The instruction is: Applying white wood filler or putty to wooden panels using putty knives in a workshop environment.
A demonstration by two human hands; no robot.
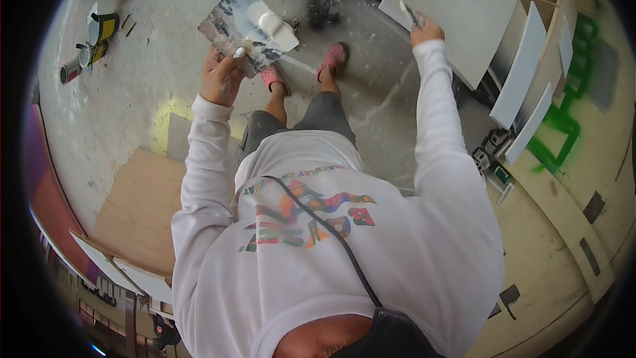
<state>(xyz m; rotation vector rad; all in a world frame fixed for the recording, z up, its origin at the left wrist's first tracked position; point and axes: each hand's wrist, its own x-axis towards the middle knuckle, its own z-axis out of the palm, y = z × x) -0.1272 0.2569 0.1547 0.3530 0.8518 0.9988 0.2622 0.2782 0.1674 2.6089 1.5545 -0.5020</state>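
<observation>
My left hand (220,81) grips the near edge of a thin, stained mixing board (228,23), thumb on top with white on its tip. A mound of white putty (268,22) lies on the board's right part. Out to the right, my right hand (428,32) is closed around a small putty knife (412,14) with white on its blade. The knife is over or against the edge of a large pale panel (470,10); I cannot tell whether it touches. My fingers partly hide its handle.
Several tins (93,46) stand on the stained floor at the far left. White boards (523,66) lean at the right beside a power tool (493,152). A brown wooden sheet (139,205) lies at the left. Pink clogs (333,59) are on my feet.
</observation>
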